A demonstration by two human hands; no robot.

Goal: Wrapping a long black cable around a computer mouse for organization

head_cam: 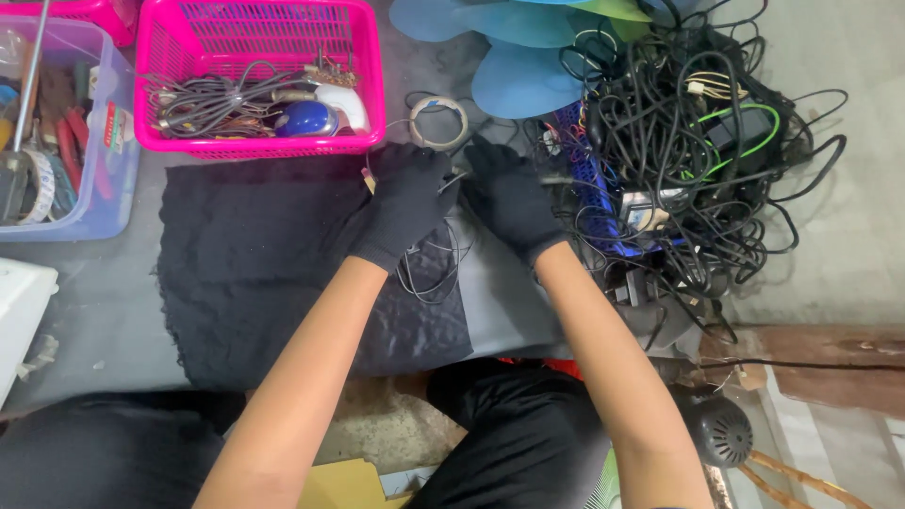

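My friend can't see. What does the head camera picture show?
Two hands in black gloves, left hand and right hand, pinch thin wires over a black cloth. A pink basket of cables sits behind, and a big tangle of black cords lies to the right.
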